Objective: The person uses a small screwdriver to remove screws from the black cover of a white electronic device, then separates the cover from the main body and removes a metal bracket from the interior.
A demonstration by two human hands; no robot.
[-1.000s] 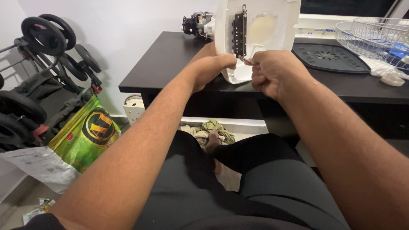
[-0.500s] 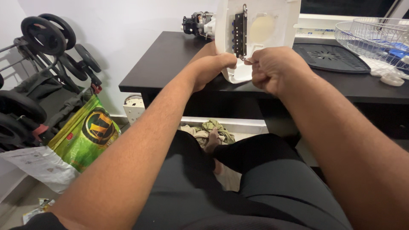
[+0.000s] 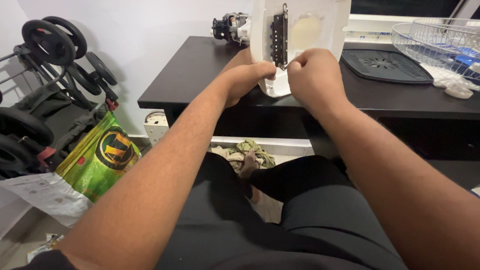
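Note:
A white plastic housing [image 3: 320, 30] stands upright at the front edge of a black desk [image 3: 200, 75]. A narrow black strip with blue parts [image 3: 279, 35] runs down its face. My left hand [image 3: 245, 80] holds the housing's lower left edge. My right hand [image 3: 312, 75] has its fingers pinched together at the bottom end of the black strip, on something too small to make out. Both hands nearly touch each other.
A small electric motor [image 3: 229, 26] sits at the back of the desk. A black grille plate [image 3: 385, 65] and a white wire fan guard [image 3: 440, 40] lie to the right. A folded stroller [image 3: 45, 90] and a green bag [image 3: 102, 155] stand left on the floor.
Both hands have stayed at the lower edge of the housing with only slight finger shifts. The housing has not moved.

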